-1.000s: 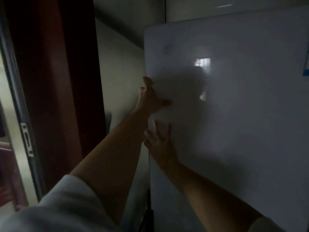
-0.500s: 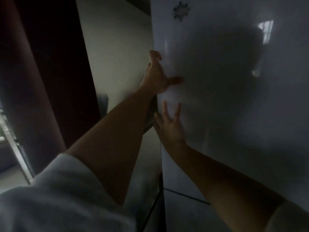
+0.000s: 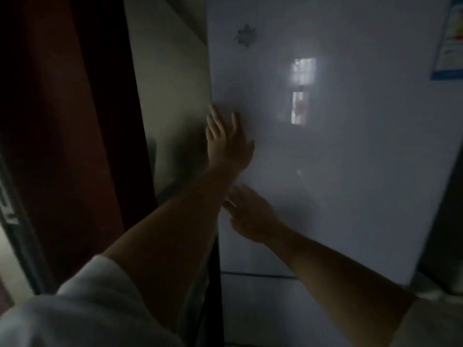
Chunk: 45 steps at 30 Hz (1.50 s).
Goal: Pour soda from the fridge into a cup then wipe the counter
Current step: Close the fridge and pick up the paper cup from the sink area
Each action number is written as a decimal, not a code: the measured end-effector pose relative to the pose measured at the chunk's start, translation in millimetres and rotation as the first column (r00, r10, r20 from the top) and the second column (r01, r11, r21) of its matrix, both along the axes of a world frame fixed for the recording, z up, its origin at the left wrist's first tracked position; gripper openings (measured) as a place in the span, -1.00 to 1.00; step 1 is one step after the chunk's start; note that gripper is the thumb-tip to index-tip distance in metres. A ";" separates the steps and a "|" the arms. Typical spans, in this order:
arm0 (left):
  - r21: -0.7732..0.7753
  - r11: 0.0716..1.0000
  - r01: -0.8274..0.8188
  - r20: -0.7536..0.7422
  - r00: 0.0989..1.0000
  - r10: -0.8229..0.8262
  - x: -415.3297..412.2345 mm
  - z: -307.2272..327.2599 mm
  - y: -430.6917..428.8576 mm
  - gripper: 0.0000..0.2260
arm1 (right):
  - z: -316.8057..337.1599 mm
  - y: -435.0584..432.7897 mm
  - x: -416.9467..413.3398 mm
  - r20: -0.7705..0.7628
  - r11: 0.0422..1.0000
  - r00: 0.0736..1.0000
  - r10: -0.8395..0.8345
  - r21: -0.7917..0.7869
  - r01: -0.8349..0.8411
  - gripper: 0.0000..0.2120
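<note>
A: Progress?
B: Barely begun. Fridge looks shut. Soda presumably inside, unseen. No cup or counter in view, so pour and wipe are all left.
A: Hands?
B: Left hand flat, fingers straight, at fridge's left edge. Right hand spread just below, holding nothing.
A: Surfaces?
B: Fridge front smooth, glossy, white. Small snowflake emblem.

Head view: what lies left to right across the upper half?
dark red panel → pale wall → left hand → window reflection on the fridge door → label at the right edge
</note>
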<state>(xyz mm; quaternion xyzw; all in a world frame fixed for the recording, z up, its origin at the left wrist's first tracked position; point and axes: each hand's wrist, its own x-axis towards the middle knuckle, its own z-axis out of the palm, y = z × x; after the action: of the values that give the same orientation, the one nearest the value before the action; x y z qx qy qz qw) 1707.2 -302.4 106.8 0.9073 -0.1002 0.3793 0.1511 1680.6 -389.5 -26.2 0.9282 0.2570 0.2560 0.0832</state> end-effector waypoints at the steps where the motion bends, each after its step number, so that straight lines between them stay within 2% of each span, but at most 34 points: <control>1: 0.079 0.997 0.017 0.076 0.997 -0.023 -2.7 -12.2 -5.3 -0.35 | -1.9 -9.1 -9.5 -0.004 1.000 1.000 0.011 -0.016 -0.011 -0.56; 3: 0.198 0.972 0.123 0.154 0.976 -0.155 -11.0 -36.6 -20.8 -0.48 | -2.9 -31.1 -36.5 -0.062 0.996 0.994 -0.085 -0.031 0.083 -0.63; 6: 0.351 0.894 0.279 0.037 0.950 -0.311 -32.2 -59.2 -45.3 -0.61 | -6.7 -69.2 -77.1 -0.171 0.973 0.958 -0.232 -0.049 0.227 -0.64; 8: 0.452 0.836 0.310 -0.049 0.945 -0.324 -46.0 -69.3 -56.4 -0.66 | -9.1 -96.5 -101.7 -0.277 0.937 0.895 -0.349 -0.071 0.343 -0.64; 10: 0.515 0.791 0.330 -0.165 0.944 -0.286 -56.4 -78.9 -65.9 -0.68 | -12.1 -123.8 -127.3 -0.321 0.892 0.840 -0.438 -0.042 0.450 -0.65; 12: 0.548 0.735 0.399 -0.330 0.911 -0.248 -73.8 -86.0 -78.0 -0.66 | -20.9 -150.5 -154.9 -0.346 0.855 0.811 -0.472 0.046 0.517 -0.67; 14: 0.544 0.697 0.466 -0.429 0.869 -0.246 -98.1 -94.3 -91.5 -0.67 | -33.0 -172.1 -186.0 -0.367 0.804 0.794 -0.484 0.171 0.569 -0.70; 18: 0.422 0.674 0.607 -0.478 0.780 -0.404 -162.4 -133.6 -125.0 -0.77 | -60.9 -210.5 -264.4 -0.353 0.668 0.775 -0.525 0.394 0.632 -0.76; 21: 0.283 0.650 0.705 -0.523 0.682 -0.511 -218.6 -169.7 -154.7 -0.81 | -83.1 -245.0 -339.2 -0.380 0.518 0.707 -0.596 0.492 0.700 -0.78; 25: -0.116 0.584 0.804 -0.562 0.432 -0.706 -298.1 -202.9 -199.4 -0.92 | -102.7 -293.9 -452.0 -0.439 0.345 0.625 -0.646 0.562 0.752 -0.76; 27: -0.194 0.533 0.824 -0.560 0.353 -0.749 -332.5 -214.5 -224.9 -0.93 | -106.0 -311.5 -508.2 -0.448 0.281 0.600 -0.663 0.594 0.754 -0.69; 29: -0.206 0.484 0.850 -0.569 0.298 -0.766 -365.4 -221.8 -251.0 -0.97 | -111.1 -324.0 -560.5 -0.448 0.231 0.573 -0.686 0.613 0.756 -0.66; 32: -0.184 0.364 0.913 -0.580 0.198 -0.790 -415.3 -228.9 -293.1 -0.90 | -121.9 -334.0 -628.2 -0.444 0.119 0.493 -0.748 0.641 0.758 -0.66; 36: -0.170 0.147 0.974 -0.585 0.020 -0.810 -489.6 -241.2 -341.8 -0.90 | -136.2 -334.2 -702.8 -0.486 -0.052 0.346 -0.802 0.635 0.771 -0.70; 41: -0.187 -0.144 0.972 -0.550 -0.225 -0.804 -575.6 -247.0 -389.6 -0.90 | -136.1 -311.0 -782.2 -0.479 -0.292 0.063 -0.876 0.629 0.721 -0.70; 45: -0.194 -0.390 0.900 -0.517 -0.432 -0.739 -627.6 -247.0 -413.3 -0.86 | -130.5 -278.0 -828.1 -0.483 -0.469 -0.186 -0.855 0.571 0.674 -0.68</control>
<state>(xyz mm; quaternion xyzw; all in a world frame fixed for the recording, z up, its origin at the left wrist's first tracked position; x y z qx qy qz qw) 1079.6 -715.8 -140.1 0.4879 -0.8222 -0.1568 0.2477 852.5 -667.5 -156.7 0.6651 -0.6878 0.2733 -0.0990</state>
